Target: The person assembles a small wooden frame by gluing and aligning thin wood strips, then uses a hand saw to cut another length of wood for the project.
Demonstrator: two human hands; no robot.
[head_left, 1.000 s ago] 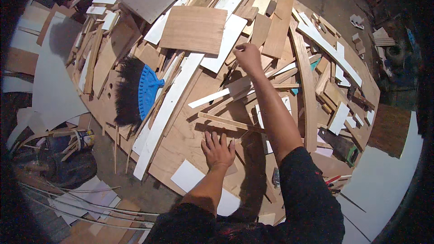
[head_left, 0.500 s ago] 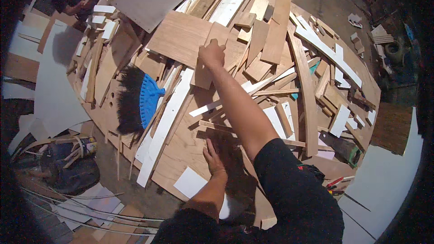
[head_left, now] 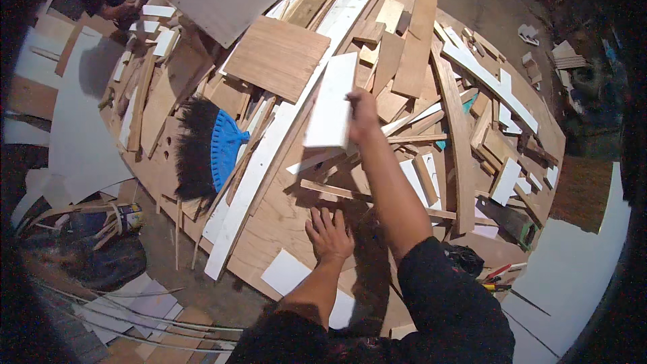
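One blue brush head point(head_left: 222, 152) with black bristles lies at nine o'clock of the view, and beside it a long white strip point(head_left: 264, 155) slants between one and seven. Next, at six o'clock, the left hand point(head_left: 330, 234) rests back-up on the plywood sheet point(head_left: 269, 221), fingers spread, holding nothing. At twelve o'clock is the white board point(head_left: 332, 102), gripped by its right long edge in the right hand point(head_left: 364, 113); fingers behind it are hidden. From that grip the board lies between nine and ten o'clock, its long axis nearly twelve to six, leaning slightly toward one. The left hand is apart from it, toward six. Farthest right, near four, lies a handsaw point(head_left: 507, 217).
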